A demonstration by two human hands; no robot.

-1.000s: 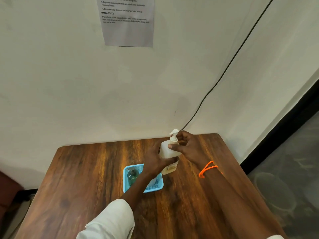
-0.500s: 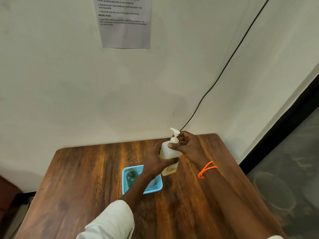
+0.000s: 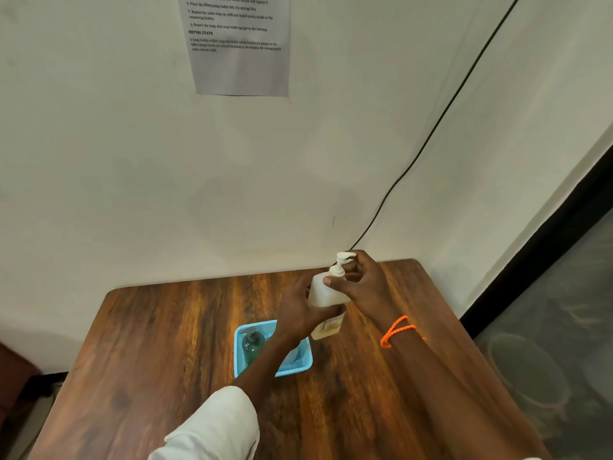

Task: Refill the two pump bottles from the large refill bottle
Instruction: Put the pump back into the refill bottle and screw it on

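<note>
Turned pump head (image 3: 345, 257) (right hand (image 3: 365, 287) gripping).

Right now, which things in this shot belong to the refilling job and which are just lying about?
In the job:
white pump bottle, gripped by left hand
pump head, pinched by right hand
green bottle in blue basket

Lying about:
printed sheet on wall
black cable
orange wristband

Pump head (image 3: 343, 260) nozzle turned from left toward right; right hand (image 3: 360, 287) fingers now over it.
</note>
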